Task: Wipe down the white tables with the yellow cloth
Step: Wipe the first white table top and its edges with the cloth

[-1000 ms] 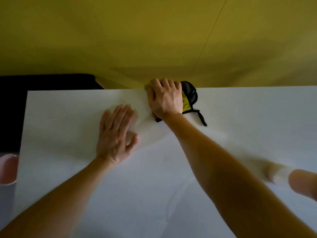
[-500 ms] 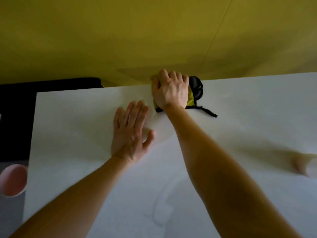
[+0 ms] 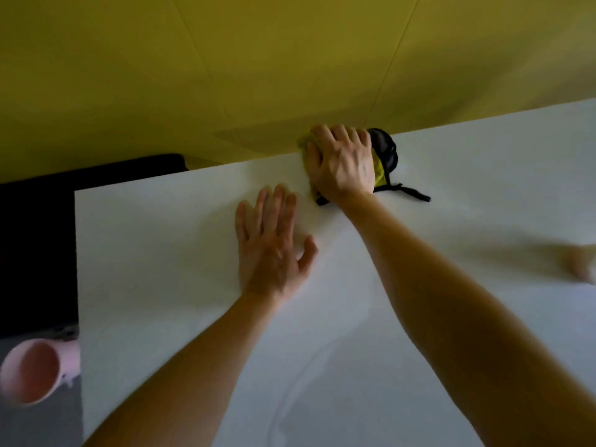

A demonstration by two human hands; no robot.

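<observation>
**Yellow cloth at the far edge: wipe under way, extent unclear**

Yellow cloth (image 3: 380,171), bunched, trimmed in black and trailing a black strap to its right, lies at the far edge of the white surface (image 3: 161,253), mostly hidden under the right hand (image 3: 342,162). That hand grips it, with the fingers curled over the wad and down past the far rim and the palm bearing on it. Just beside it and nearer, the left hand (image 3: 271,250) lies flat on the surface with fingers spread, holding nothing. It appears to brace the reach.

Faint curved streaks (image 3: 300,382) show on the near part of the surface between the two forearms. I read them as damp trails, so the near middle has probably been gone over. The far edge looks like the strip in hand. The far left corner and the stretch to the right show no such marks, so I cannot tell whether they are done. The task speaks of several tables and only this one is in view, so others are likely left.

Off the left edge sits a pink cup (image 3: 32,372), with a black object (image 3: 38,237) beyond it that I cannot identify. A pale shape (image 3: 580,262) at the right edge is too blurred to name. A yellow backdrop (image 3: 258,59), wall or floor, fills the rest.
</observation>
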